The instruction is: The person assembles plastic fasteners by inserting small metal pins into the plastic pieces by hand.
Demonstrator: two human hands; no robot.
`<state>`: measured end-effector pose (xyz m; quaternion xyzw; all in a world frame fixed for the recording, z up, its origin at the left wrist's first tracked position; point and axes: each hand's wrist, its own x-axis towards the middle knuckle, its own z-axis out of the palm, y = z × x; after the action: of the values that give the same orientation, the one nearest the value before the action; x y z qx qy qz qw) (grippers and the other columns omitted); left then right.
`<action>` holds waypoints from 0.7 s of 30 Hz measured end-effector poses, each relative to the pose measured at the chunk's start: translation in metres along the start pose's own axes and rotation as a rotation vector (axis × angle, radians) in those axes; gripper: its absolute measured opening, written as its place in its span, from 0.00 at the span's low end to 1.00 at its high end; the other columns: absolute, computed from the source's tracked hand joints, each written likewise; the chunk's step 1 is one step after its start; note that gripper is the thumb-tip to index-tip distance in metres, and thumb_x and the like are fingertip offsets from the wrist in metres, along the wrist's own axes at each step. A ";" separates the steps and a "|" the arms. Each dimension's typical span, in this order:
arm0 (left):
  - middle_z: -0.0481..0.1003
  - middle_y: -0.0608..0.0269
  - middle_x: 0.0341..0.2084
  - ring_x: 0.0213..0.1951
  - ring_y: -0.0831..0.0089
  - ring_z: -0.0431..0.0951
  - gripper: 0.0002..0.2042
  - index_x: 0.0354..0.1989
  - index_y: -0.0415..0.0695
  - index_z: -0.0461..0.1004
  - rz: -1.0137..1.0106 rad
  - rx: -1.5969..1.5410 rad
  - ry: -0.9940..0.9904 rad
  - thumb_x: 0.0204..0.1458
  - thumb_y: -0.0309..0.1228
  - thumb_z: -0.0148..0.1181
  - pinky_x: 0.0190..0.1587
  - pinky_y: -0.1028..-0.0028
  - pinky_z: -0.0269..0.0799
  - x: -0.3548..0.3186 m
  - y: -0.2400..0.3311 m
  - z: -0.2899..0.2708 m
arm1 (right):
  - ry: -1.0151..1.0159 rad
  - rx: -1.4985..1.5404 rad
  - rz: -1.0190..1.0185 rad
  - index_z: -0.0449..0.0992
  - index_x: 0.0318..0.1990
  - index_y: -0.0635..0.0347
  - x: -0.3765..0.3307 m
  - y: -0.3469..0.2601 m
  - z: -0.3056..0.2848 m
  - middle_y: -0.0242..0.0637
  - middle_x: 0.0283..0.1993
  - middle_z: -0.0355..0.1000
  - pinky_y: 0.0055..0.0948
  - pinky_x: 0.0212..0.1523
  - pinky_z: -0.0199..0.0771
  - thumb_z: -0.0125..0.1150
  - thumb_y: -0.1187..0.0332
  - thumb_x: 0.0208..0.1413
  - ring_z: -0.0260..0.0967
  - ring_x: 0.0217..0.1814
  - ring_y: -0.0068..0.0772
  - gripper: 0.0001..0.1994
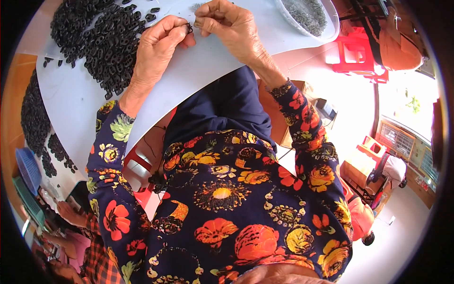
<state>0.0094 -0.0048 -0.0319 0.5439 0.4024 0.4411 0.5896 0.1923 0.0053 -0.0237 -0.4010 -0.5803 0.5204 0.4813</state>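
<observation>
My left hand [158, 45] is closed, thumb against fingers, with a small black part [189, 28] at the fingertips. Close beside it, my right hand [231, 31] pinches at thumb and forefinger; what sits in that pinch is too small to make out. Both hands are raised over the white table [189, 71]. To the left of my left hand spreads a heap of small black oval parts with holes [106, 52]. Beyond the fingertips of my right hand lies a little cluster of fine grey pieces [198, 6].
A white tub [333, 31] of fine silvery pieces stands at the table's right. Red plastic stools [352, 54] are on the floor there. At the left, another surface bears more black parts [35, 113] and a blue basket [28, 168]. Other people [101, 251] sit nearby.
</observation>
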 end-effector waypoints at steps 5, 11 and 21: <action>0.75 0.68 0.24 0.29 0.84 0.71 0.07 0.36 0.39 0.75 0.029 0.036 -0.025 0.57 0.29 0.52 0.35 0.81 0.69 0.000 0.003 0.001 | -0.006 0.026 -0.003 0.73 0.40 0.71 0.000 -0.002 0.004 0.35 0.31 0.74 0.21 0.38 0.73 0.59 0.76 0.54 0.71 0.32 0.20 0.08; 0.75 0.67 0.24 0.28 0.84 0.72 0.08 0.35 0.38 0.75 0.054 -0.008 -0.011 0.57 0.29 0.51 0.34 0.82 0.69 0.000 -0.001 0.001 | 0.030 0.037 -0.027 0.73 0.39 0.72 -0.001 0.001 0.007 0.36 0.32 0.74 0.22 0.38 0.74 0.59 0.76 0.54 0.72 0.33 0.21 0.08; 0.75 0.67 0.24 0.28 0.84 0.71 0.08 0.35 0.38 0.74 0.040 -0.009 -0.008 0.57 0.29 0.51 0.35 0.82 0.69 -0.002 -0.002 0.000 | 0.040 0.000 -0.037 0.73 0.39 0.71 -0.003 0.002 0.011 0.35 0.31 0.74 0.22 0.37 0.74 0.59 0.78 0.53 0.72 0.32 0.20 0.07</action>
<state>0.0088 -0.0068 -0.0335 0.5508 0.3873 0.4524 0.5847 0.1816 0.0005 -0.0259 -0.4006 -0.5779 0.5032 0.5024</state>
